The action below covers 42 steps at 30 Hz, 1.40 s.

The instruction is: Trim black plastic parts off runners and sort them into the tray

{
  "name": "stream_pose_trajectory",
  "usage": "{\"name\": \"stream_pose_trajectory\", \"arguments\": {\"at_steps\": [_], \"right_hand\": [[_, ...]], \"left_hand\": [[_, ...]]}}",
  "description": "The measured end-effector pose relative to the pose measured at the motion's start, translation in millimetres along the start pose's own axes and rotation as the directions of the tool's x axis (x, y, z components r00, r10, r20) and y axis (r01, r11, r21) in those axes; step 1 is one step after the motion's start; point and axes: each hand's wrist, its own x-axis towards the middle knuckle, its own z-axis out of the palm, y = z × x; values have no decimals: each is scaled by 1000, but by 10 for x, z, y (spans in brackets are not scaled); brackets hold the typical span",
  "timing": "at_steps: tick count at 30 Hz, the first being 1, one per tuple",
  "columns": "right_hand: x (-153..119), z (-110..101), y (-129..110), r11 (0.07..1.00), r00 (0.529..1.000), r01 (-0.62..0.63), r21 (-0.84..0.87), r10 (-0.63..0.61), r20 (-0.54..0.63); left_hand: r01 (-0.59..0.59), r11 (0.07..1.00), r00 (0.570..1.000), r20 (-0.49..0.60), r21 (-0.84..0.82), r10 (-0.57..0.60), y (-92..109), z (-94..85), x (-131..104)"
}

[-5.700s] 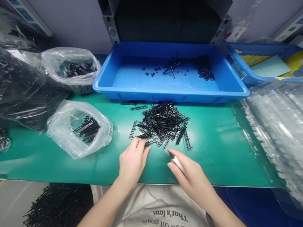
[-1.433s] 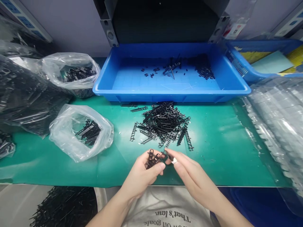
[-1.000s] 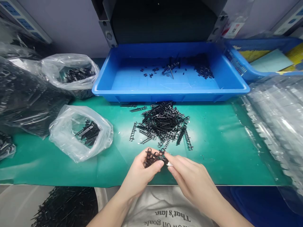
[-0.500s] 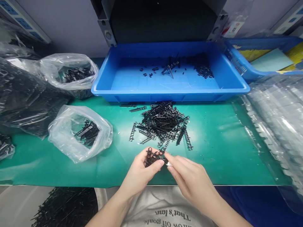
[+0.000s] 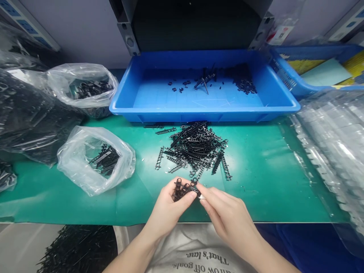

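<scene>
Strips of black rings [image 5: 178,186] sit bunched at the lower centre of the frame, gripped between the thumb and curled fingers of the left hand [image 5: 170,203]. The right hand [image 5: 227,207] meets them from the right, thumb and forefinger closed about a small white item [image 5: 201,196], too little of it showing to name. Several strips share one grip at odd angles, so a loosened thumb could let one slip; the rings might also snag on each other, or a thin one bend if pinched hard. Just above the hands, mid-frame, a heap of similar strips [image 5: 196,146] lies on the green mat [image 5: 261,170]; a dropped strip could be lost among them. At left stands an open plastic bag [image 5: 71,165] with more black pieces inside; across the upper centre, a blue tray [image 5: 182,116] holds scattered bits.
</scene>
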Motion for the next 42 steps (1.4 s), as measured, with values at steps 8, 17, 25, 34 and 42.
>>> {"name": "stream_pose_trajectory", "arguments": {"at_steps": [8,17,25,34,42], "right_hand": [[-15,62,-22,1000,999,-12,-1,12,-44],[-35,67,8,967,986,-132,219,150,-67],[-9,27,74,907,961,-250,338,276,-30],[55,-71,70,812,918,-388,436,383,104],[187,10,125,592,878,-473,653,382,289]], "left_hand": [[2,998,999,-37,-63,-5,-33,38,-8],[-17,998,999,-27,67,19,-10,15,-12],[28,445,906,-211,895,366,120,-203,192],[-32,442,987,-41,897,154,197,-239,78],[-247,564,951,85,788,297,75,-193,-148]]}}
